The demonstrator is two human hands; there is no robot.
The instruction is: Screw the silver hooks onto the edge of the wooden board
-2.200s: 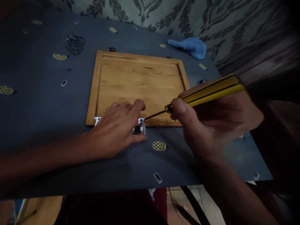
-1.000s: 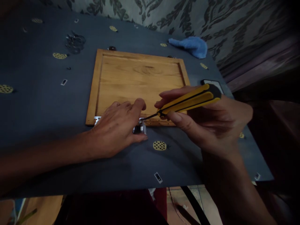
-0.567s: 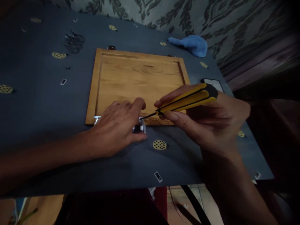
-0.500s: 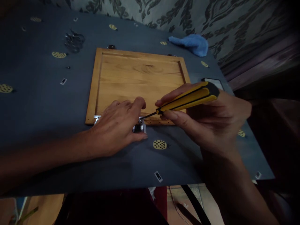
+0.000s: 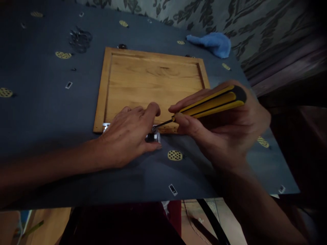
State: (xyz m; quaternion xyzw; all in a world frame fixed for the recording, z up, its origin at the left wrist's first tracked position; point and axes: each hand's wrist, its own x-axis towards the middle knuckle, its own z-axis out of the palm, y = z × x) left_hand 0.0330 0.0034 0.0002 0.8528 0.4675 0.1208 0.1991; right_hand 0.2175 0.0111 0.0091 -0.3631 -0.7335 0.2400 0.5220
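A framed wooden panel (image 5: pixel 153 78) lies flat on the dark table. At its near edge sits a metal hinge (image 5: pixel 153 136), partly covered by my left hand (image 5: pixel 130 132), whose fingers press round it with the thumb at its lower side. My right hand (image 5: pixel 222 126) is closed on a yellow and black screwdriver (image 5: pixel 212 102), tilted, with its tip at the hinge beside my left fingers. Another metal piece (image 5: pixel 106 126) shows left of my left hand on the panel's near edge.
A blue cloth (image 5: pixel 217 44) lies at the back right of the table (image 5: pixel 51 112). Small metal parts (image 5: pixel 80 40) are heaped at the back left, with a screw (image 5: pixel 74 69) nearer. Two dark fittings, one of them here (image 5: pixel 122 46), stand at the panel's far edge.
The screwdriver handle has turned and shifted slightly, and my right fingers have moved with it. My left hand stays at the hinge. The whole view has shifted a little.
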